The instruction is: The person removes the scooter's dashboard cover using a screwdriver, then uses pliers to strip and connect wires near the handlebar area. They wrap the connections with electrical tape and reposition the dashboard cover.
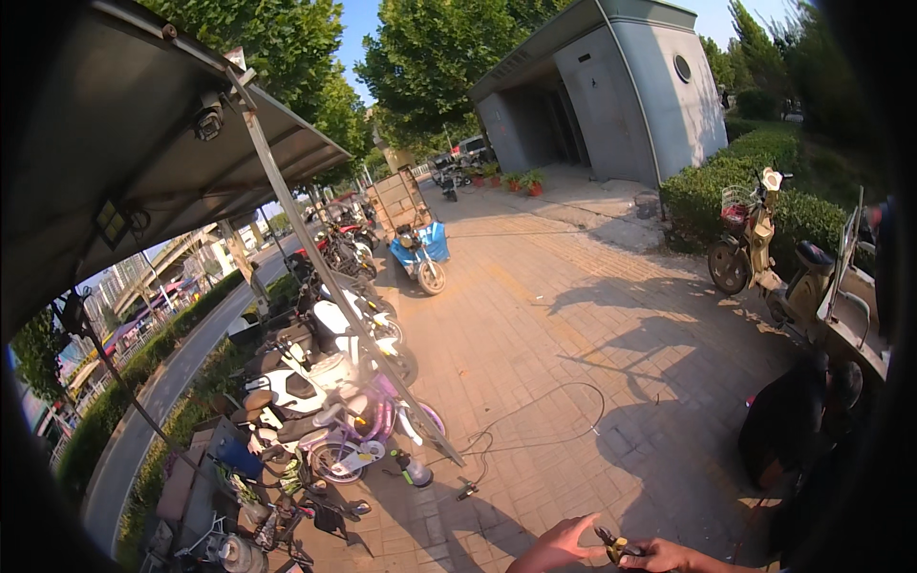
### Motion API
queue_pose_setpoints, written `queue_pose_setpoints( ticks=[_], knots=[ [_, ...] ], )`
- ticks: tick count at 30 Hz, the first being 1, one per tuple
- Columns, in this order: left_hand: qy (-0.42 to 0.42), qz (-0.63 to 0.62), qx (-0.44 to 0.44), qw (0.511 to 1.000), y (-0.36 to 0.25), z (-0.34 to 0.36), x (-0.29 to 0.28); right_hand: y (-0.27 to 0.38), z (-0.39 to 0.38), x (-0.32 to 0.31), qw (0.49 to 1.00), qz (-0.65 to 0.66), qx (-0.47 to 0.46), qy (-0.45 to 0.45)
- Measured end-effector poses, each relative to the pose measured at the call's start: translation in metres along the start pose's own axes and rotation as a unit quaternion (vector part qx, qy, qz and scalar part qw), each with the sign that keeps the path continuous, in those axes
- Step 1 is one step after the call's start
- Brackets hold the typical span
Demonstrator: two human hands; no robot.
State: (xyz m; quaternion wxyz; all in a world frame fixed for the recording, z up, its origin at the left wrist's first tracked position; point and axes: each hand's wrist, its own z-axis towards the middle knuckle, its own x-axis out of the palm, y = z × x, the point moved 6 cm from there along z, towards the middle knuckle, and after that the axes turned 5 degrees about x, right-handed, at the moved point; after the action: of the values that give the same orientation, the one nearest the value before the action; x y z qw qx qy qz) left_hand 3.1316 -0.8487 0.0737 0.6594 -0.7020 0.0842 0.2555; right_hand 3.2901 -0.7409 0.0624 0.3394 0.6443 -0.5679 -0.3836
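A row of parked scooters [325, 401] is standing under a slanted metal shelter [143, 143] on the left, beside a hedge and a road. A thin cable [535, 420] is lying looped on the brick paving [573, 315] just right of them. At the bottom edge, the left hand [559, 549] is reaching in with fingers spread and loose, touching a small dark tool [616, 548]. The right hand [683, 557] is gripping that tool, its fingers closed around it. Farther right, another scooter [750, 239] is leaning beside a trimmed hedge [745, 177], below a grey building [621, 86].
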Motion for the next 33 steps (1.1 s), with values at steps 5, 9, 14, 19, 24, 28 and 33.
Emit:
queue_pose_setpoints(
  ticks=[5,9,14,19,24,28,33],
  knots=[
    [-0.140,-0.295,-0.117,0.938,0.166,0.147,-0.016,0.023,0.142,-0.122,0.981,0.164,-0.059,-0.080],
    [-0.206,-0.283,0.061,0.935,0.197,0.242,-0.090,0.047,0.283,-0.216,0.975,0.210,-0.071,0.011],
    [-0.180,-0.293,-0.238,0.908,0.231,0.306,-0.214,0.126,0.419,-0.290,0.931,0.152,-0.045,0.328],
    [-0.342,0.053,-0.139,0.928,0.243,0.388,-0.367,0.226,0.563,-0.359,0.978,0.099,-0.033,0.181],
    [-0.281,-0.022,-0.112,0.953,0.273,0.515,-0.511,0.334,0.695,-0.446,0.966,0.255,-0.032,0.032],
    [-0.357,-0.660,-0.062,0.658,0.339,0.641,-0.611,0.446,0.765,-0.567,0.879,0.399,-0.242,-0.097],
    [-0.308,-0.760,0.059,0.569,0.404,0.753,-0.738,0.504,0.903,-0.608,0.892,0.356,-0.252,-0.119]
  ],
)
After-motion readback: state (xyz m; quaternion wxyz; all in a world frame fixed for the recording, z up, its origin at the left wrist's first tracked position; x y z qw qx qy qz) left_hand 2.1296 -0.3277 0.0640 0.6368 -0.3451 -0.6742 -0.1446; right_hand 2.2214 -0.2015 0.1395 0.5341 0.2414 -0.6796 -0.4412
